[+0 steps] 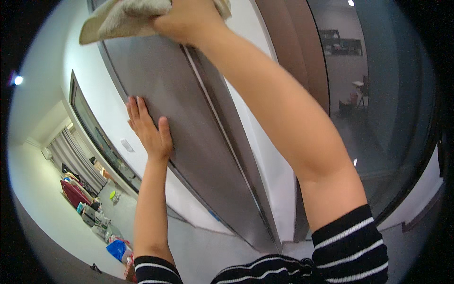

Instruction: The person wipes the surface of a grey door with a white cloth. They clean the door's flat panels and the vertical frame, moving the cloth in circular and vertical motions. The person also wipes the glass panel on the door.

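A tall dark grey door [165, 80] stands tilted across the middle of the view, with a pale strip running down it. My left hand [150, 132] lies flat against the door near its left edge, with the fingers stretched out and the thumb apart. Raised at the top of the view, my right hand [191, 21] grips a cream, fluffy cloth [125, 19] against the upper part of the door. Part of the cloth and the hand's upper side run out of the picture, and some fingers are hidden.
Beside the door, a white wall carries a light switch [126, 145]. To the right is a dark glass panel [397, 104] in a brown frame [295, 52]. Far left, a room holds a striped curtain [78, 156], a blue bag [117, 249] and several piled items along the wall.
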The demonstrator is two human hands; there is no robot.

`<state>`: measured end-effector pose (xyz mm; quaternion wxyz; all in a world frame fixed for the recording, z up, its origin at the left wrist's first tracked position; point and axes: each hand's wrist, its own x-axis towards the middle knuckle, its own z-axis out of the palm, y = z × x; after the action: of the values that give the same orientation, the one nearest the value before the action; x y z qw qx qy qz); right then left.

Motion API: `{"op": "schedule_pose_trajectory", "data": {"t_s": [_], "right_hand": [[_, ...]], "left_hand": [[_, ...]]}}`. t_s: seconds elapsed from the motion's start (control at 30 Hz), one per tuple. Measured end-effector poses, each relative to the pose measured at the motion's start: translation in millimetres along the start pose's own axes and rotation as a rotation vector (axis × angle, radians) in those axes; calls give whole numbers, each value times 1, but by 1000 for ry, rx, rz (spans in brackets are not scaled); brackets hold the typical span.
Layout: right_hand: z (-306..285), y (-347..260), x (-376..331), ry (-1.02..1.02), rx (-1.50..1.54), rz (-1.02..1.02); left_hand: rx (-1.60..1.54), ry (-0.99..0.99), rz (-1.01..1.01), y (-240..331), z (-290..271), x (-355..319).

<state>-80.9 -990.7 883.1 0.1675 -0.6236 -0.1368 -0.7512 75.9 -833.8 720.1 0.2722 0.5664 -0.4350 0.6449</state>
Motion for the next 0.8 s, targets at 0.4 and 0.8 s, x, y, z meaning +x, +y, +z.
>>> {"op": "schedule_pose_trajectory", "data": {"t_s": [0.4, 0.8], "right_hand": [[-141, -19, -499, -470, 59, 389], [-76, 14, -208, -158, 236, 240]], "left_hand": [[-32, -95, -274, 65, 13, 10], [-77, -99, -181, 105, 5, -7]]}}
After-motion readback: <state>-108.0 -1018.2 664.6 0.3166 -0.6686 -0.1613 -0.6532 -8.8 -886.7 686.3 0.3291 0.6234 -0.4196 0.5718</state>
